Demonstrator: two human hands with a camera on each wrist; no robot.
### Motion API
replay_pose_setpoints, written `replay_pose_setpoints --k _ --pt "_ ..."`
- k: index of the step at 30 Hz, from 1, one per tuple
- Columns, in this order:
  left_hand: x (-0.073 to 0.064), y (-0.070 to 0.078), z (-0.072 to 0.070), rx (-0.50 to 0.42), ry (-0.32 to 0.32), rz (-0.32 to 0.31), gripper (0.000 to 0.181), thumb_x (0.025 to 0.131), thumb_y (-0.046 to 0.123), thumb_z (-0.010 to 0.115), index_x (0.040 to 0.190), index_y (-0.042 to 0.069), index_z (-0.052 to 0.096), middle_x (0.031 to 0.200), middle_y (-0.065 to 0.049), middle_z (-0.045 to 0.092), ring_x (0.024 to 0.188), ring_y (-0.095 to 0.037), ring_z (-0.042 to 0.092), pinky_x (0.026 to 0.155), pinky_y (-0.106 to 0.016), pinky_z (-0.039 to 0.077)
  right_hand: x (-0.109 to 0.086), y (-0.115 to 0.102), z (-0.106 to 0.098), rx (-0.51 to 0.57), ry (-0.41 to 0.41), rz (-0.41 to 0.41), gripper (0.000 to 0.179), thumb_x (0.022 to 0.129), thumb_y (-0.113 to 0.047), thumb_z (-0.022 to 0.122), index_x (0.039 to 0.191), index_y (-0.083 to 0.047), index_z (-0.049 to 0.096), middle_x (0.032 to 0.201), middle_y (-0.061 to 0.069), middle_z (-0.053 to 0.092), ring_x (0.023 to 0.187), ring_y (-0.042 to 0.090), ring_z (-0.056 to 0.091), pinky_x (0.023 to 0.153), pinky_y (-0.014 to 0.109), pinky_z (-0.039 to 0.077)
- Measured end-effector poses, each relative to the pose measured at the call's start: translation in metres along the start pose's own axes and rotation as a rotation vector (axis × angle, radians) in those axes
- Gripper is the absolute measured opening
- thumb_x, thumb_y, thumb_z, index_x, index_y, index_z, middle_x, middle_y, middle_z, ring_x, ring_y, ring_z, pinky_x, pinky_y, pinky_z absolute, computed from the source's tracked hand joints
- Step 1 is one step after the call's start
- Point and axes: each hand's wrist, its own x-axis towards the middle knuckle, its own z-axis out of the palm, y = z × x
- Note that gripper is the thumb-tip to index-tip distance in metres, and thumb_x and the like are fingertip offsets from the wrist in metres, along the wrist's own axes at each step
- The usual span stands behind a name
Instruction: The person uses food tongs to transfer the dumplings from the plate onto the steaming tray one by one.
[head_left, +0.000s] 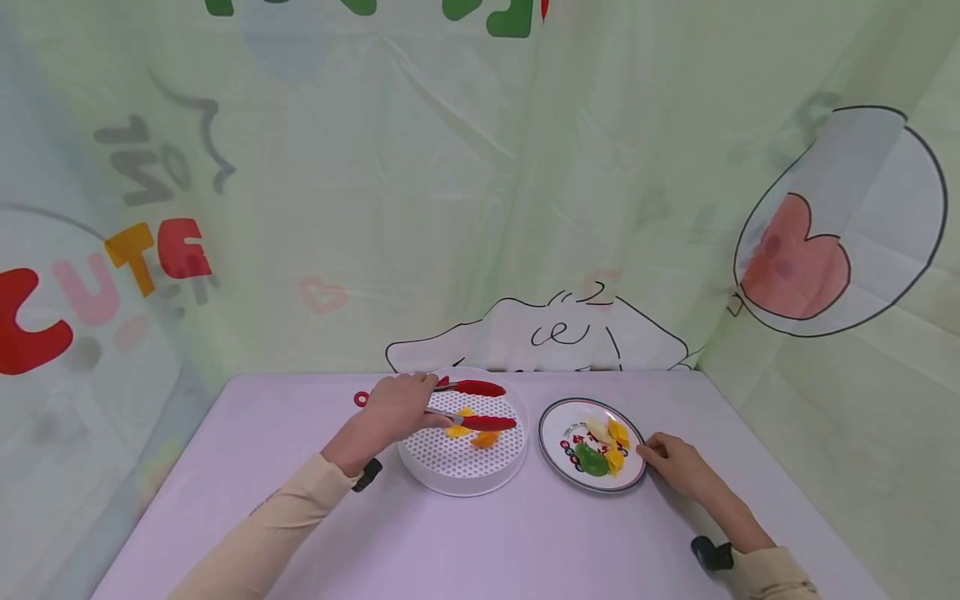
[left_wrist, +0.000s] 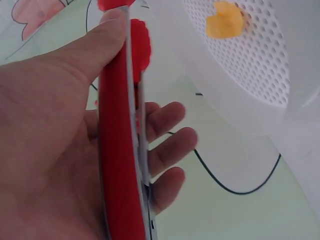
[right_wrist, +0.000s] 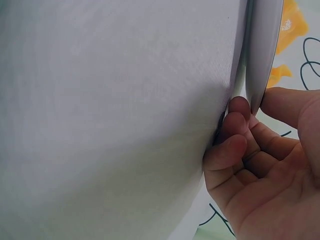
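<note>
White basket: the round basket with holes stands on the bench, at the left of the plate and near to it.
In the basket: some yellow pieces and one orange piece lie on the floor of holes, around the middle.
Plate: the dark-rimmed plate is at the right of the basket, not touching it.
On the plate: one green piece lies at the near side; one pale piece is at the far side; yellow slices are at the right.
Tongs: the red tongs are over the basket, their two red ends apart; I cannot tell if they touch any piece.
Left hand: the left hand has its thumb and fingers clamped on the tongs, from both sides.
Right hand: the right hand pinches the plate's right rim, thumb above, fingers below.
</note>
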Motion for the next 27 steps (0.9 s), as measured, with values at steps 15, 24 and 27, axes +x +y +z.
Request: replay_pose_setpoints --k 15,24,27 --pt "0.036 0.075 0.017 0.098 -0.017 0.142 0.084 0.080 0.071 0.068 0.137 0.012 0.052 0.130 -0.004 0.063 0.113 -0.020 0.062 0.093 -0.035 0.054 -0.002 0.003 0.001 0.012 -0.001 0.017 0.031 0.103 -0.024 0.056 0.108 0.007 0.060 0.084 0.009 0.057 0.080 0.021 0.052 0.068 0.030 0.046" --pt "0.047 0.113 0.027 0.138 -0.062 0.169 0.076 0.079 0.069 0.071 0.131 0.014 0.059 0.120 -0.001 0.067 0.102 -0.016 0.063 0.085 -0.028 0.054 0.000 0.002 0.000 0.000 0.000 0.013 0.031 0.102 -0.023 0.056 0.108 0.007 0.060 0.085 0.009 0.058 0.081 0.022 0.052 0.068 0.030 0.046" --pt "0.047 0.121 0.028 0.136 -0.088 0.173 0.071 0.079 0.066 0.072 0.127 0.014 0.061 0.114 -0.001 0.067 0.095 -0.016 0.062 0.080 -0.026 0.053 0.000 0.001 0.000 0.002 -0.003 0.019 0.032 0.103 -0.024 0.056 0.109 0.007 0.060 0.085 0.009 0.058 0.081 0.021 0.052 0.069 0.030 0.046"
